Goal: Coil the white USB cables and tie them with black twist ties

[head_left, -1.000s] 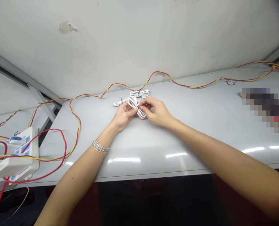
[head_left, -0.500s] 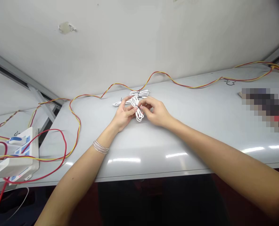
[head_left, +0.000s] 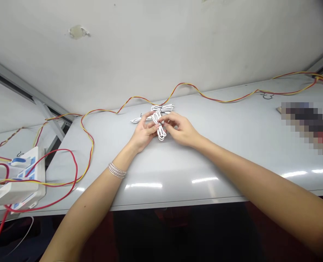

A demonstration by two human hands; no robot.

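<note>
A coiled white cable (head_left: pixel 161 135) is held in my left hand (head_left: pixel 143 134), its thumb pressed on the front of the loops and its fingers behind them. Round the middle of that coil goes a black twist tie (head_left: pixel 160 124). My right hand (head_left: pixel 184 131) comes in from the right, thumb and forefinger at the end of the tie; the fingertips partly cover it. Just behind my hands lies another white cable bundle (head_left: pixel 167 108), bound with a black tie. A further white bundle (head_left: pixel 138 120) lies to the left, partly hidden by my left fingers.
A twisted red and yellow wire (head_left: pixel 134 97) runs along the back of the grey tabletop (head_left: pixel 218 153) by the wall. At left stands a white power strip (head_left: pixel 38 182) with plugs and a looping red cable (head_left: pixel 75 163). A pixelated object (head_left: pixel 308 123) lies at right.
My right thumb and forefinger have shifted slightly about the black tie, with a little more gap between their tips. The left hand keeps the coil in the same place.
</note>
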